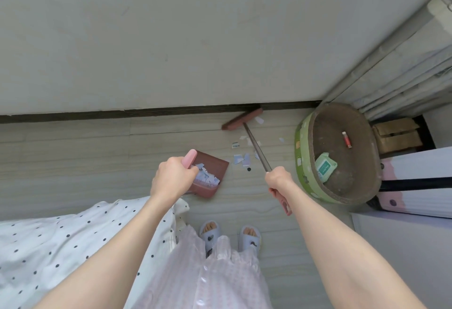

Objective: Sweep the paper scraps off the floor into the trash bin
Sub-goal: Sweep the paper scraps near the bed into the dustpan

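head view: the left hand [172, 177] has its fingers curled round the pink handle [190, 158] of a brown dustpan [212, 174], which sits tilted on the floor [85, 152] with a heap of paper scraps [206, 176] inside it. the right hand [280, 180] grips the broom [256, 148] partway down its stick, fingers wrapped tight; the broom head [242, 119] lies against the dark skirting at the wall. more loose scraps [241, 158] are scattered on the floor between dustpan and broom stick, some just beside the broom head. to the right stands a round green-sided bin [305, 157], holding a green packet [325, 167] and a small red tube [346, 139]. a dotted white bedcover [49, 235] fills the lower left, and two slippered feet [230, 235] stand below.
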`<state>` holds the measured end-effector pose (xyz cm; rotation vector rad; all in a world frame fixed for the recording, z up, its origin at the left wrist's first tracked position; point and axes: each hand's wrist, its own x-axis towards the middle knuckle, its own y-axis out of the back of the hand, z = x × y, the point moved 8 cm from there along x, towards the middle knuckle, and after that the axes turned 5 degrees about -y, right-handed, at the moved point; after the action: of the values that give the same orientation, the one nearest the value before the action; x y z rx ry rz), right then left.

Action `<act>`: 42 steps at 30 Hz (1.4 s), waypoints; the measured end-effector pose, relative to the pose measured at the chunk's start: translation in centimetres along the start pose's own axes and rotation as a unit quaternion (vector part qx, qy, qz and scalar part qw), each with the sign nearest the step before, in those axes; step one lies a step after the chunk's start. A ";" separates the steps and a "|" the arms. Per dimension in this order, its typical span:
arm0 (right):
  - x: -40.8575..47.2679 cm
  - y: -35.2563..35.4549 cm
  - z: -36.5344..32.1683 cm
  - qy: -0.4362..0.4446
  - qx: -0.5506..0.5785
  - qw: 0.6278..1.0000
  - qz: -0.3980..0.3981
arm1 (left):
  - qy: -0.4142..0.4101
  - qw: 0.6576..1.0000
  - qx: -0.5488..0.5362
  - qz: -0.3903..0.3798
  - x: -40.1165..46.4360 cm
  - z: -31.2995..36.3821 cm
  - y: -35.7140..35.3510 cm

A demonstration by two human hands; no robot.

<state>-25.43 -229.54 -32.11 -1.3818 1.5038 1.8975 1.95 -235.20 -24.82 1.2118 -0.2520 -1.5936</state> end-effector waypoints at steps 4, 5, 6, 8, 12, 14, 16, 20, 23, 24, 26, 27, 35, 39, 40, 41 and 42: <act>-0.5 -0.4 1.9 -0.020 0.013 0.999 -0.044 | -0.006 1.000 -0.004 0.001 -0.2 0.5 0.0; -0.8 -0.5 2.5 -0.029 0.023 0.998 -0.053 | -0.006 1.000 -0.006 0.003 -0.1 0.7 0.0; -1.2 -0.4 3.2 -0.037 0.031 0.997 -0.060 | -0.005 1.000 -0.010 0.003 -0.1 0.9 0.0; -1.9 0.5 3.9 -0.048 0.051 0.995 -0.073 | -0.002 1.000 -0.014 0.003 -0.1 1.3 -0.1; -3.1 4.9 4.6 -0.077 0.161 0.977 -0.116 | -0.003 1.000 -0.020 0.002 -0.2 1.4 -0.3; -3.4 6.7 4.6 -0.081 0.218 0.964 -0.127 | -0.005 1.000 -0.016 0.004 -0.4 1.3 0.0; -2.9 7.3 4.5 -0.082 0.235 0.961 -0.121 | -0.010 1.000 -0.013 0.012 -0.5 1.2 0.1; -0.2 7.5 3.9 -0.043 0.223 0.972 -0.064 | -0.007 1.000 -0.004 0.019 -0.7 1.0 -0.2; 1.9 7.2 3.9 -0.041 0.266 0.961 -0.065 | -0.004 1.000 0.002 0.020 -0.9 0.7 -0.4; 2.6 7.2 4.0 -0.041 0.279 0.957 -0.064 | -0.004 1.000 0.003 0.021 -1.0 0.7 -0.3; 3.6 6.8 4.5 -0.044 0.288 0.954 -0.064 | -0.005 1.000 0.003 0.022 -1.1 0.5 -0.3; 3.8 6.5 4.8 -0.046 0.285 0.955 -0.068 | -0.006 1.000 0.003 0.023 -1.1 0.6 -0.2; -0.4 1.3 9.1 -0.082 0.246 0.957 -0.129 | -0.025 0.999 0.021 0.016 -2.1 2.0 -1.4; -3.2 1.4 10.1 -0.084 0.242 0.956 -0.141 | -0.031 0.997 0.068 -0.013 -2.7 3.1 -2.8; -3.3 2.3 10.1 -0.080 0.241 0.957 -0.136 | -0.034 0.996 0.079 -0.023 -3.1 3.3 -3.0; -3.4 3.4 10.0 -0.076 0.238 0.960 -0.127 | -0.036 0.995 0.088 -0.030 -3.5 3.5 -3.2; -3.5 4.5 10.0 -0.075 0.232 0.963 -0.115 | -0.037 0.994 0.096 -0.034 -3.9 3.6 -3.3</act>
<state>-31.87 -221.37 -27.10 -1.1134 1.5125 1.3633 -3.22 -232.03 -23.22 1.3200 -0.4233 -1.7064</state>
